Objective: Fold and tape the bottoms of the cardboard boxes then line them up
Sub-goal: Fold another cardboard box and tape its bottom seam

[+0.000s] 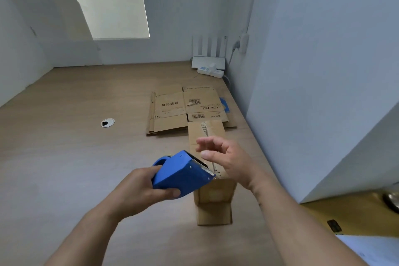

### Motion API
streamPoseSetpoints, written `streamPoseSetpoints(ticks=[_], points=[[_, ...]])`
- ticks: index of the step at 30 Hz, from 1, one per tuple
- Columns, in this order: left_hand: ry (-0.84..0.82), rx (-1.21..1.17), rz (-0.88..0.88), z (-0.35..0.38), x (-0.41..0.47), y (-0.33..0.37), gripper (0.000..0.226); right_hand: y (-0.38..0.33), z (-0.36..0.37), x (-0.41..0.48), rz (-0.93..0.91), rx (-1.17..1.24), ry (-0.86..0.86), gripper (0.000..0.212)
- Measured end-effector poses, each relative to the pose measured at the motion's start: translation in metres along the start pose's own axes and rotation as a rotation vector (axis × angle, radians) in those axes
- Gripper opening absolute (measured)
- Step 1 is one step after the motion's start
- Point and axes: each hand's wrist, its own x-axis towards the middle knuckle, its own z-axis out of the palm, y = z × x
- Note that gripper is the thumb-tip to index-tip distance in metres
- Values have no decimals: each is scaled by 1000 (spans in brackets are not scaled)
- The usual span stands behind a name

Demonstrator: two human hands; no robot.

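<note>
- Gripping a blue tape dispenser point(183, 170), the person's left hand point(140, 188) has its fingers curled round the rear of the body, with the thumb pressed along the lower edge.
- The dispenser tilts so that its toothed blade meets the near edge of the top face of a cardboard box point(213, 192).
- The cardboard box stands on a wooden desk point(64, 136), right of centre and close to the person. Its folded flaps face upward, and a strip of clear tape runs down the middle seam.
- At the near, lower end of the box, an unfolded flap hangs open against the desk.
- The right hand point(226, 157) hovers just above the taped face, fingers spread and only loosely curved, with nothing visible in its grasp.
- Just behind the box lies a stack of flattened boxes point(172, 112), printed with barcodes and lettering. A blue object peeks out from under the stack's right edge; it is too hidden to identify.
- A round cable hole point(107, 122) sits in the desk well to the left.
- In the far right corner, against the white wall point(302, 49), are a white router point(208, 62) and a power strip point(210, 70).
</note>
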Motion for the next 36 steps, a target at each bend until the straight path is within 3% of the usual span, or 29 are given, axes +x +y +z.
streamPoseSetpoints(ticks=[2,6,10,12,20,23,30,36], points=[[-11,9,0,3,0,3,19,1,-6,-4,-24,22,43,13],[-41,11,2,5,2,9,22,5,-12,-9,-59,1,84,11],[-86,-78,-35,0,4,25,79,8,-11,-13,-72,-5,202,13],[-126,-84,-46,-4,8,31,92,7,-12,-14,-62,-11,272,16],[-266,-35,-107,-48,4,27,83,29,-12,-37,94,-33,472,18],[-296,17,-214,-65,-2,5,92,47,-28,-45,202,-19,601,20],[-368,149,-320,-69,10,-6,79,70,-11,-46,325,-55,561,20],[-387,221,-334,-67,31,-9,86,76,-9,-41,354,-50,603,21]])
